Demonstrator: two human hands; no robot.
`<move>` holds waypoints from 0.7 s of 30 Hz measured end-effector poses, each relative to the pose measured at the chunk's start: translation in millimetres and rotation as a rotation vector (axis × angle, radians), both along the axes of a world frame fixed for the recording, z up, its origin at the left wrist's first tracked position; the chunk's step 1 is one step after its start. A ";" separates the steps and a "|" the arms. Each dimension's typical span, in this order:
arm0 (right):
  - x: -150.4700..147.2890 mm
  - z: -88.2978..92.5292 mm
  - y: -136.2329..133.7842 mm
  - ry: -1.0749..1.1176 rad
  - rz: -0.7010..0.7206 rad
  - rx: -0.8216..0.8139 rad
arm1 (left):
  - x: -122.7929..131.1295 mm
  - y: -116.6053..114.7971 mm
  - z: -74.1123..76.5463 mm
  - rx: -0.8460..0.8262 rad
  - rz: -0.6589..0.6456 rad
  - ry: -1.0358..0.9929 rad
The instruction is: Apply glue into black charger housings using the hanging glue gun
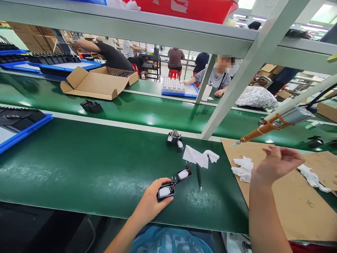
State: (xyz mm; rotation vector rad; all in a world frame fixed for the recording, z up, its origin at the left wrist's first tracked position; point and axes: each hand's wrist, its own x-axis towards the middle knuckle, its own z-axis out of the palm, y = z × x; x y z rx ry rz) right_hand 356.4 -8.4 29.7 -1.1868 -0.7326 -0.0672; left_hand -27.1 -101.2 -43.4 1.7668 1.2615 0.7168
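My left hand point(152, 199) grips one half of a small black plastic housing point(166, 191) near the bench's front edge, thumb on one side and fingers on the other. Inside that half sits a white rectangular block; red wires show there. A hinged-looking second half point(183, 173) with a similar white block lies beyond it, joined to the first. My right hand point(280, 162) is raised on the right, fingers loosely curled and apart, with nothing visible in them. Just above it hangs an orange dispenser point(265, 130) with a blue needle tip. Black tweezers point(199, 177) lie right of the housing.
White cloths point(196, 156) and another black housing pair point(175, 140) lie behind. Cardboard point(292, 207) covers the right side, with white gloves point(243, 168) on it. A slanted metal post point(234, 84) rises behind the bench. A blue tray point(31, 130) stands left. Other people sit across the line.
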 end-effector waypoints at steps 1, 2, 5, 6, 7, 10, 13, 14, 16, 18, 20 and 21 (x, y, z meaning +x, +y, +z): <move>13.9 -0.7 4.7 0.026 0.017 0.030 | -2.1 0.2 -0.1 -0.019 -0.011 -0.012; 25.3 -1.3 9.5 0.054 0.069 0.031 | -3.6 0.4 0.3 -0.028 -0.021 -0.023; 42.5 -2.9 23.2 0.141 0.328 -0.070 | -4.9 0.1 2.3 -0.020 -0.045 -0.022; 42.9 -3.6 27.1 0.161 0.420 -0.115 | -4.7 -0.5 2.7 -0.011 -0.050 -0.012; 41.3 -4.6 30.5 0.173 0.506 -0.157 | -4.3 -1.5 2.6 0.003 -0.051 -0.003; 30.2 -9.5 37.2 0.178 0.687 -0.245 | -2.9 -6.4 -0.5 0.082 -0.036 -0.014; 15.8 -15.6 36.3 0.163 0.722 -0.244 | -1.9 -11.4 -4.9 0.207 -0.040 -0.052; 10.4 -17.1 33.8 0.153 0.717 -0.230 | -1.4 -12.4 -5.6 0.247 -0.049 -0.055; -1.9 -18.0 25.0 0.134 0.715 -0.205 | 0.3 -13.1 -5.8 0.310 -0.065 -0.052; -16.9 -15.9 11.0 0.129 0.753 -0.194 | 3.2 -12.6 -5.1 0.327 -0.065 -0.049; -35.3 -11.3 -7.1 0.142 0.814 -0.181 | 7.2 -11.7 -4.4 0.302 -0.052 -0.050; -45.7 -8.5 -17.3 0.148 0.840 -0.170 | 9.4 -11.3 -4.2 0.277 -0.043 -0.047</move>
